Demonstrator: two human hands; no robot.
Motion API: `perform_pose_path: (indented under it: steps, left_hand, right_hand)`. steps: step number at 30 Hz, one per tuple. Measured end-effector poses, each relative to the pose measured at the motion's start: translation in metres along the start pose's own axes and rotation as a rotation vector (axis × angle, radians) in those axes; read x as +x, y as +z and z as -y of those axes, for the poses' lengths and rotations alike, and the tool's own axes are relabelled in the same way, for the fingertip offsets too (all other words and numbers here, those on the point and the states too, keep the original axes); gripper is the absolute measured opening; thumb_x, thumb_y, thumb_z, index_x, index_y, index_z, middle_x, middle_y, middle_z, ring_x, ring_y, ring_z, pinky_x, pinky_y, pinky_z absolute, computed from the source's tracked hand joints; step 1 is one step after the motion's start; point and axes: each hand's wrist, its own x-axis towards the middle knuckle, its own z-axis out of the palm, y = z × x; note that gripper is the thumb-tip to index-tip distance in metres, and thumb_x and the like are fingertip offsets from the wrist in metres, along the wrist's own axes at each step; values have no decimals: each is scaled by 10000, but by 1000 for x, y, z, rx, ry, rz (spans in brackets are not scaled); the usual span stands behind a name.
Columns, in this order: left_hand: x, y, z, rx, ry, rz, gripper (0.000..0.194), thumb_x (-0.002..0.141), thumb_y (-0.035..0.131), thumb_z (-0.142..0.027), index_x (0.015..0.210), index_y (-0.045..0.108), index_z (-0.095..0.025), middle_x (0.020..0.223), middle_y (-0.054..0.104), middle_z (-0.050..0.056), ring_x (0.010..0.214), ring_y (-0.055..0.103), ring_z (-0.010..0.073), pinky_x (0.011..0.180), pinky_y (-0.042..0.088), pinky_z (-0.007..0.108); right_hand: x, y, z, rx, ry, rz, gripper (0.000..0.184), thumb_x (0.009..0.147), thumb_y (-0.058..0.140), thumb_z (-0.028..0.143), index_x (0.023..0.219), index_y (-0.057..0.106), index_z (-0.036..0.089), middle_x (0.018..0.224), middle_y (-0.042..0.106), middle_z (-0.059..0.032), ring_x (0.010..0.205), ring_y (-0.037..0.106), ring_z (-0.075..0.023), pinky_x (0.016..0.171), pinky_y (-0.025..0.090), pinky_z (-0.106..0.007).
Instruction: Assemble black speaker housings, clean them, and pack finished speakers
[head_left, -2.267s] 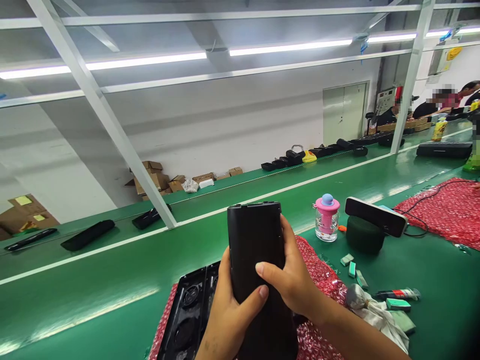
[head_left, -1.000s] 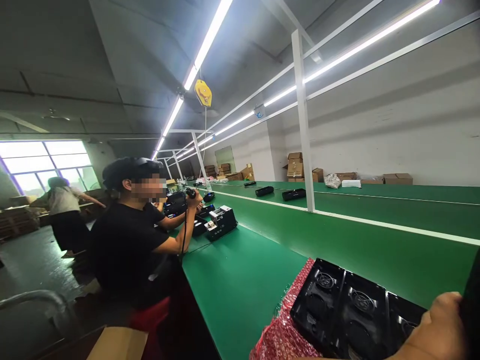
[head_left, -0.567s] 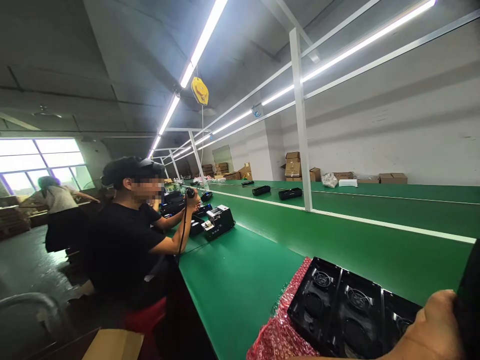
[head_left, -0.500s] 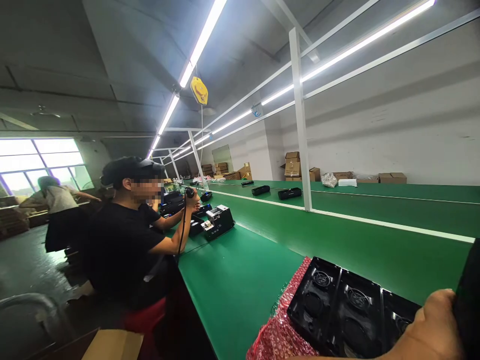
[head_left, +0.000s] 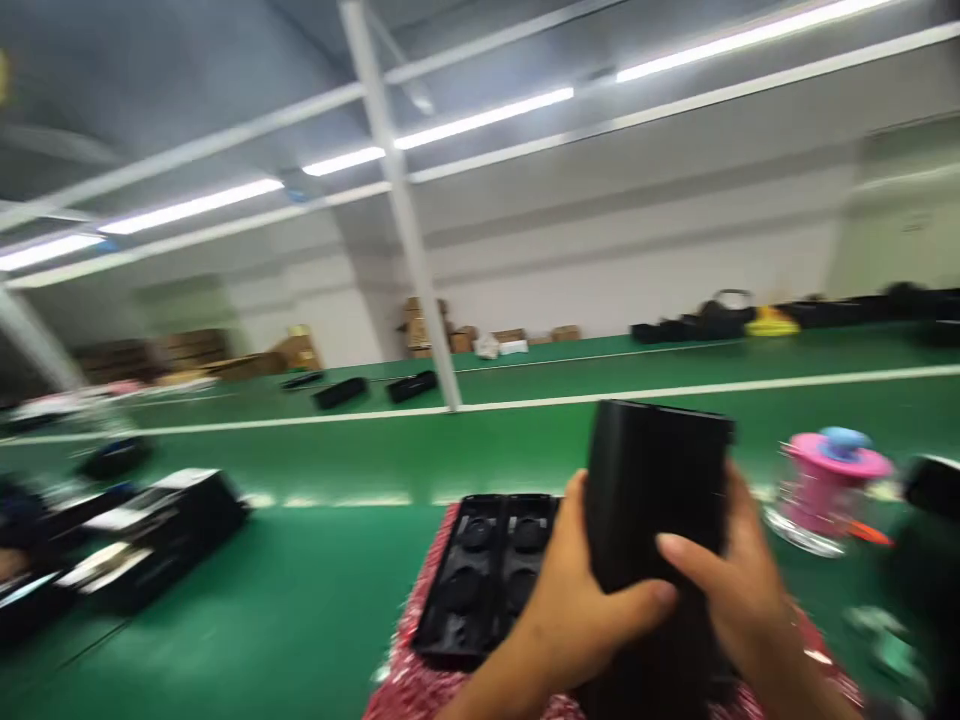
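Observation:
Both of my hands grip a black rectangular housing [head_left: 652, 490] that stands tilted in front of me. My left hand [head_left: 566, 610] wraps its left side, thumb across the near face. On the right side, my right hand [head_left: 742, 590] is closed round it, its thumb also on the near face. Behind and left of it lie black trays with round openings [head_left: 480, 570], partly covered by my left arm. Under them is red bubble wrap [head_left: 412, 640]. The picture is blurred by motion.
A black-and-white device [head_left: 172, 520] stands on the green bench [head_left: 300, 610] at left. To the right are a pink container with a blue top [head_left: 832, 470] and a dark object [head_left: 930, 550]. A white post [head_left: 405, 220] rises beyond the trays. Cardboard boxes [head_left: 427, 325] sit at the back.
My view has swung right, and the co-worker has left the picture. Both my hands now show on the black housing, of which only an edge was visible at the right before.

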Motion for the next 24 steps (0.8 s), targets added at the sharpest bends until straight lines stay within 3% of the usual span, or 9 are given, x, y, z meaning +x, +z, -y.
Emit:
perform_pose_path:
  steps: [3, 7, 11, 17, 24]
  left_hand:
    - [6, -4, 1, 32, -30, -46, 1108, 626, 853, -474, 1503, 235, -195, 1418, 527, 172, 1265, 549, 364, 1081, 441, 490]
    - [10, -5, 3, 67, -41, -107, 1035, 653, 813, -522, 1499, 297, -221, 1458, 500, 140, 1336, 482, 377, 1113, 412, 500]
    - [10, -7, 1, 81, -49, -123, 962, 700, 767, -511, 1494, 311, -216, 1494, 462, 116, 1389, 419, 357, 1183, 323, 480]
    - [14, -13, 3, 75, -95, -54, 976, 698, 773, -540, 1496, 308, -224, 1465, 486, 131, 1328, 483, 374, 1118, 408, 489]
    - [12, -5, 3, 77, -74, -136, 930, 698, 756, -511, 1476, 343, -210, 1453, 501, 132, 1315, 502, 365, 1115, 412, 496]
  right_hand:
    - [6, 7, 7, 213, 79, 55, 864, 700, 698, 355, 1444, 264, 287, 1412, 490, -112, 1270, 525, -331, 1108, 395, -586]
    - [11, 17, 12, 364, 67, 137, 836, 690, 648, 252, 1426, 255, 299, 1403, 496, -86, 1275, 520, -298, 1110, 405, -556]
    - [9, 16, 16, 378, 54, 133, 842, 680, 639, 230, 1432, 267, 292, 1406, 488, -77, 1287, 499, -292, 1139, 370, -550]
    - [12, 14, 22, 311, 44, 130, 847, 684, 635, 248, 1440, 255, 287, 1446, 457, -82, 1335, 460, -288, 1165, 345, -531]
    - [12, 13, 20, 287, 49, 136, 864, 677, 636, 269, 1441, 232, 281, 1512, 391, -97, 1403, 390, -296, 1201, 276, -552]
